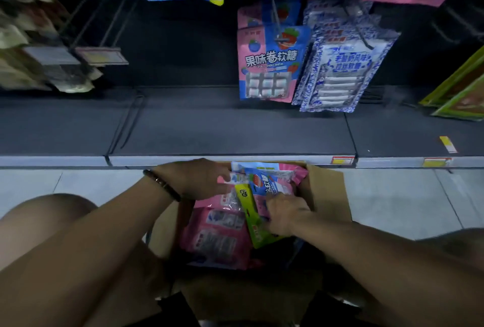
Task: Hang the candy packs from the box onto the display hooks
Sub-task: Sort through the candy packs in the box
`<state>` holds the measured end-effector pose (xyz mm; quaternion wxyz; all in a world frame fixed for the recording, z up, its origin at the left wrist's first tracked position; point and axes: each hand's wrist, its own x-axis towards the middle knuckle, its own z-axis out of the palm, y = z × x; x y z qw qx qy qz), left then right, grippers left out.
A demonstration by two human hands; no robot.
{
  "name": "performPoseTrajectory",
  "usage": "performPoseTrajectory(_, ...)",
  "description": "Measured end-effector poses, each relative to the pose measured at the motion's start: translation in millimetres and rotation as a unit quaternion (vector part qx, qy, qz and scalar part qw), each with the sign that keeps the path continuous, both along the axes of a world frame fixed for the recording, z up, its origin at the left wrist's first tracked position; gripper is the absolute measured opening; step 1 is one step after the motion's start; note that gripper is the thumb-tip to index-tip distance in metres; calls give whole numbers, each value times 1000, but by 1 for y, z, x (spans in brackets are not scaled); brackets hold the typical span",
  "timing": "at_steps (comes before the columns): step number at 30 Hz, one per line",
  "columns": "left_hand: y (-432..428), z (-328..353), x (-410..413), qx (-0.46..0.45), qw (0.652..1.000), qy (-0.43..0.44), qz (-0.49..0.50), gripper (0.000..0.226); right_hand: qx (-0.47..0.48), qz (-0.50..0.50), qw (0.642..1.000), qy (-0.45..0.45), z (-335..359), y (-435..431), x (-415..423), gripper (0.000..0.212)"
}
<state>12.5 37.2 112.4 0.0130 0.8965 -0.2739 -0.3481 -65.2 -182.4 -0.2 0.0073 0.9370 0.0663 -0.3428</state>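
Dark shelving (235, 130) backs the scene, with hung packs (269, 65) on a hook (274, 13). On the floor (392, 195) just before it, the box (330, 195) holds more packs (217, 235). The left hand (199, 180) curls over their pink tops, while the right hand (285, 212) grips a blue pack (262, 186) beside a green pack (251, 222).

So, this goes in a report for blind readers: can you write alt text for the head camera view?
A person's left hand and right hand hold candy packs inside a cardboard box. Above a dark shelf, a pink and blue pack and blue and white packs hang on display hooks.
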Motion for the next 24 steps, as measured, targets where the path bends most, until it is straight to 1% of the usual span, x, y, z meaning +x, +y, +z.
performPoseTrajectory(2,0,0,0,-9,1000,4,0,44,-29,29,999,0,-3,6,5,91)
performPoseTrajectory(3,1,-2,0,-5,1000,7,-6,45,-40,35,999,10,-4,9,7,90)
performPoseTrajectory(4,2,-4,-1,1,1000,7,-16,44,-45,36,998,18,-6,12,10,85)
performPoseTrajectory(7,4,-7,1,23,999,15,-26,45,-52,49,997,16,-6,18,20,52)
performPoseTrajectory(9,5,-9,3,32,999,10,-29,47,-49,51,997,19,-4,18,26,43)
performPoseTrajectory(11,7,-10,4,44,998,8,-34,47,-27,46,998,31,0,14,32,37)
performPoseTrajectory(13,9,-15,6,53,998,16,-36,45,1,15,998,56,2,1,42,37)
performPoseTrajectory(15,10,-18,8,56,998,23,-35,45,66,-48,993,82,8,-18,53,39)
performPoseTrajectory(17,11,-20,8,58,998,22,-31,48,150,-107,979,92,20,-39,62,34)
performPoseTrajectory(18,11,-21,8,53,998,21,-26,49,207,-151,962,93,28,-48,65,31)
performPoseTrajectory(19,11,-20,9,39,999,20,-20,50,278,-207,933,98,38,-57,66,28)
performPoseTrajectory(21,13,-20,12,0,1000,16,4,51,410,-301,855,98,64,-68,68,25)
performPoseTrajectory(24,14,-24,16,-103,993,5,53,63,549,-361,752,57,100,-80,70,32)
